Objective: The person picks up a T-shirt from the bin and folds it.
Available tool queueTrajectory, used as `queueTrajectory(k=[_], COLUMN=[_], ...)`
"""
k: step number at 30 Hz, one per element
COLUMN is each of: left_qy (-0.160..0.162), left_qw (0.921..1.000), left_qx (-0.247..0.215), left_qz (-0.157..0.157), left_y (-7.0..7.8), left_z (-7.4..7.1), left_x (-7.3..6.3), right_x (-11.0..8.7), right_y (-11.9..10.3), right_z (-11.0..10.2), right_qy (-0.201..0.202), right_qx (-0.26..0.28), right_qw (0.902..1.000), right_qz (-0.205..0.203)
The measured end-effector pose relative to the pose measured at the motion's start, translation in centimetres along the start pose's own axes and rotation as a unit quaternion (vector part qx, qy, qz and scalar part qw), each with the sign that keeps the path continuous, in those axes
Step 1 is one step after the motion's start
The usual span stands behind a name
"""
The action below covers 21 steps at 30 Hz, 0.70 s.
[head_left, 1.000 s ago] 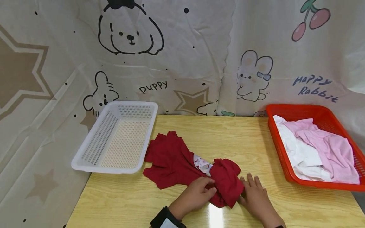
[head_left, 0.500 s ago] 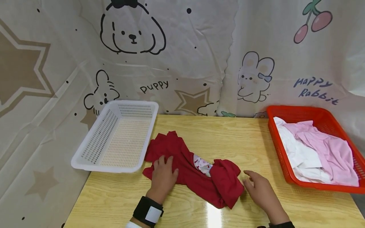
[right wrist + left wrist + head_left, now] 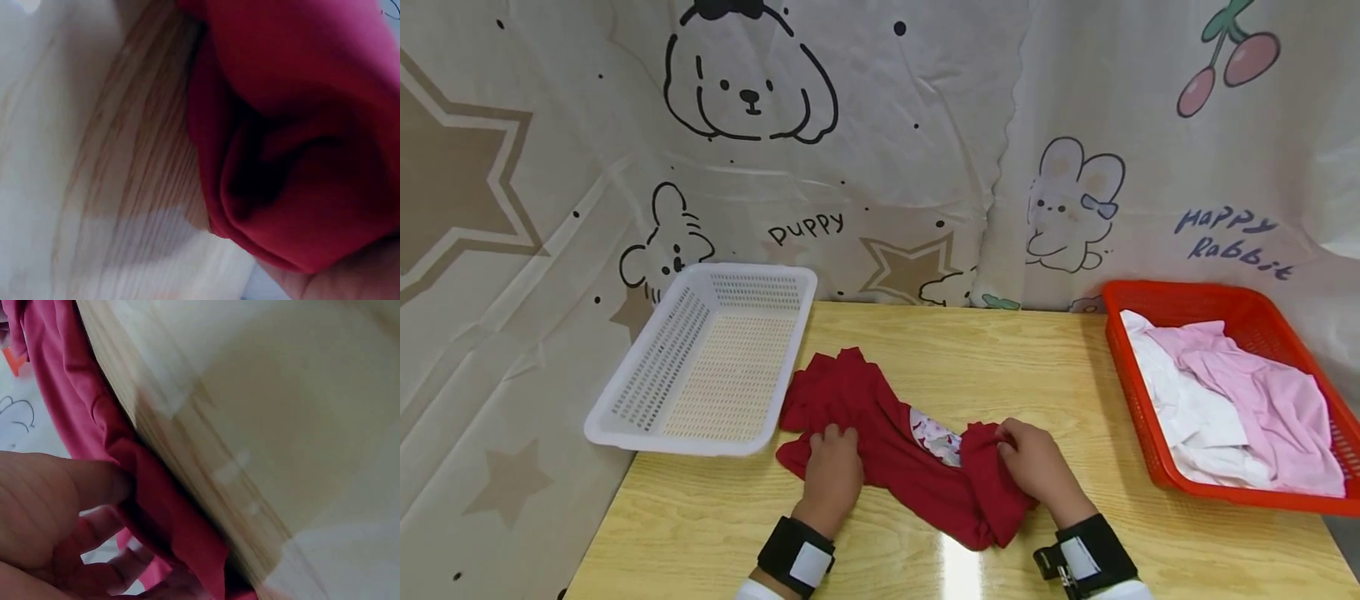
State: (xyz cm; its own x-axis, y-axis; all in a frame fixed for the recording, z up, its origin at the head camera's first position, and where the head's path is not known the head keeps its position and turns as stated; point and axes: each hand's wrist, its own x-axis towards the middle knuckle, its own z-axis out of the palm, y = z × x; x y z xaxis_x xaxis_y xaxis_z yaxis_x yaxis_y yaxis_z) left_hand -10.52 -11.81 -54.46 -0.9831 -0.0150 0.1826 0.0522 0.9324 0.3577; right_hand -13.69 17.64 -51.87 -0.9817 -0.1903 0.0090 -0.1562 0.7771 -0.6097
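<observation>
A crumpled red shirt point(image 3: 880, 442) lies on the table, its right end folded over and a white printed patch point(image 3: 936, 437) showing near that fold. My left hand point(image 3: 835, 471) is at the shirt's left part, and in the left wrist view its thumb and fingers point(image 3: 103, 484) pinch an edge of the cloth. On the right, my right hand point(image 3: 1037, 467) grips the folded end with curled fingers. In the right wrist view the red cloth point(image 3: 325, 194) bulges into a hollow fold and hides most of that hand.
A white perforated basket point(image 3: 775, 417) stands at the left, close against the shirt's left end. The red basket point(image 3: 1157, 454) at the right holds white cloth point(image 3: 1198, 425) and pink cloth point(image 3: 1277, 392). A printed curtain point(image 3: 925, 167) hangs behind the wooden table point(image 3: 700, 533).
My left hand has moved left from the fold to the shirt's left part. My right hand drew away from the right end, then came back and took hold of it.
</observation>
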Motion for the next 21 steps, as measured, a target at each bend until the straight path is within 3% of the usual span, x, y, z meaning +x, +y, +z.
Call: queueTrajectory(k=[3,7,10,13,15,19,21], left_qy=[0.011,0.036,0.056,0.044,0.006,-0.094,-0.112], left_qw=[0.9990,0.9958,0.9946,0.9949,0.9966,0.9953,0.9935], left_qx=[-0.040,-0.082,-0.085,-0.071,-0.058,-0.022,-0.005], left_qz=[-0.014,-0.016,0.020,0.057,0.059,0.002,-0.018], left_y=[-0.2,-0.1,0.1,0.1,0.1,0.2,0.2], left_z=[-0.9,-2.5,-3.6,-4.3,-4.7,-4.6,-4.3], left_x=[0.3,-0.1,-0.9,-2.0,-2.7,-3.5,-3.2], right_x=[-0.1,-1.5,-3.2,-5.0,-6.0,-7.6,-8.0], right_y=[0.5,0.9,1.3,2.4,3.7,6.5,7.3], right_z=[-1.7,-4.4,-5.4,-5.5,-5.3,-5.1,-5.0], right_qy=[0.065,0.132,0.167,0.187,0.172,0.075,0.033], right_qx=[0.049,0.108,0.140,0.124,0.086,0.005,-0.023], right_qw=[0.9953,0.9777,0.9633,0.9595,0.9675,0.9878,0.9922], right_qz=[0.053,0.122,0.157,0.171,0.164,0.137,0.118])
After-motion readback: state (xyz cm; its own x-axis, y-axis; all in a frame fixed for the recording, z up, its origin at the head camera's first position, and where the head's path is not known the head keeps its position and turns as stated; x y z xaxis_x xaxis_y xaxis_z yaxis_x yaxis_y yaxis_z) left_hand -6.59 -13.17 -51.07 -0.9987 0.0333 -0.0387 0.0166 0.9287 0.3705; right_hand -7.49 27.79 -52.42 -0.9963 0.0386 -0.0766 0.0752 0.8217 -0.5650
